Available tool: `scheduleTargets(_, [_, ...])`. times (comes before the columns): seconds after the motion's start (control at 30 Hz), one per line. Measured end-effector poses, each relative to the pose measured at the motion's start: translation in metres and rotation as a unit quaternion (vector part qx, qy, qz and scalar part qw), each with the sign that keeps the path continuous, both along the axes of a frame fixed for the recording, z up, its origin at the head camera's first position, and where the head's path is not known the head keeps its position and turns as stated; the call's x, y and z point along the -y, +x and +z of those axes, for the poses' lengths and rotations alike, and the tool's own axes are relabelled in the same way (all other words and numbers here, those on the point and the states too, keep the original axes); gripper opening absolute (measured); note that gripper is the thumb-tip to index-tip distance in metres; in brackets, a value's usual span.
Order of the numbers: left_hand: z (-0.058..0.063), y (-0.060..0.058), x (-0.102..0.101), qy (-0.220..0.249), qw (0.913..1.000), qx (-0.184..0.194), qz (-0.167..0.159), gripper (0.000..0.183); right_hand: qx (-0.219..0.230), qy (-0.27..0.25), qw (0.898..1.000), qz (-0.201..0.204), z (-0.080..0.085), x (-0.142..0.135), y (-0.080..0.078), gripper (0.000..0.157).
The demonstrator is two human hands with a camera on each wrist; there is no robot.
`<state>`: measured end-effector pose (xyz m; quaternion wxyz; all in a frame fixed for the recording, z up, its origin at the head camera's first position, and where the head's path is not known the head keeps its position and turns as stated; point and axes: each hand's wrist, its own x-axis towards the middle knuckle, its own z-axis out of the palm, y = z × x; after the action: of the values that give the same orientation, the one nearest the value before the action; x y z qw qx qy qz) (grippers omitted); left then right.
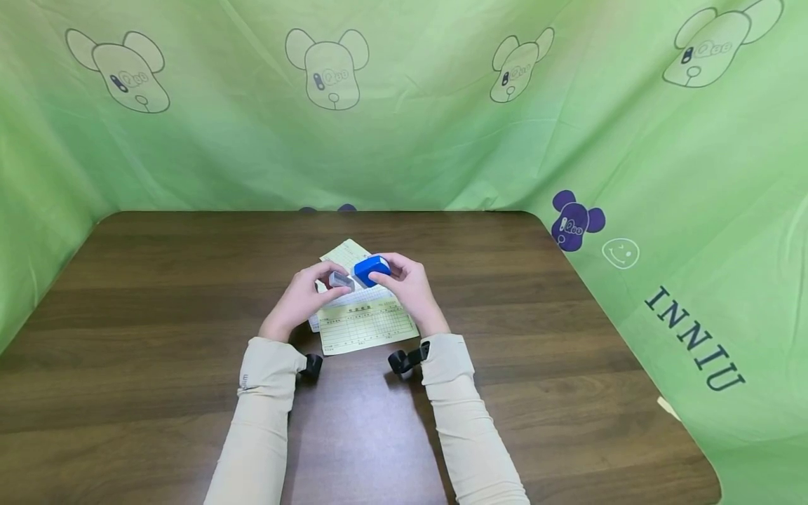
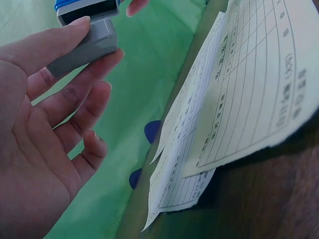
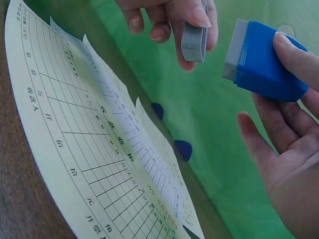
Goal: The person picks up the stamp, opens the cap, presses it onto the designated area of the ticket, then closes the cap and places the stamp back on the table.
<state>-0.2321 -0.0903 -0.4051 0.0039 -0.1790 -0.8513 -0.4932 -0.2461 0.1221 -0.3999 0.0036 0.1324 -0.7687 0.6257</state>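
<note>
My right hand [image 1: 413, 289] holds a blue stamp [image 3: 271, 62] between thumb and fingers, its pale grey end turned toward the left hand. Pinched in my left hand [image 1: 298, 300] is a grey stamp cap [image 2: 89, 47], separate from the stamp, with a small gap between the two in the right wrist view. Both hands are over printed receipt slips. The front slip [image 1: 369, 328] is pale yellow with a ruled table. Behind it are a white slip [image 3: 144, 144] and another yellowish slip [image 1: 346, 251], partly covered by the hands.
The slips lie on a dark brown wooden table [image 1: 158, 315]. A green curtain [image 1: 410, 154] printed with bear heads hangs behind the table and along its sides. Black wrist cameras [image 1: 404, 360] sit at both cuffs, low over the tabletop.
</note>
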Motion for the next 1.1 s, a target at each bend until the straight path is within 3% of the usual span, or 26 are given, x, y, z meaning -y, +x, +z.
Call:
scheduleTargets(0.77, [-0.006, 0.000, 0.029, 0.030, 0.9985, 0.006, 0.045, 0.026, 0.007, 0.009, 1.000, -0.005, -0.001, 0.001, 0.002, 0.035])
scheduleTargets(1.1, [-0.009, 0.002, 0.044, 0.019, 0.9973, 0.014, 0.070, 0.026, 0.007, 0.007, 1.000, -0.001, -0.001, 0.001, 0.001, 0.036])
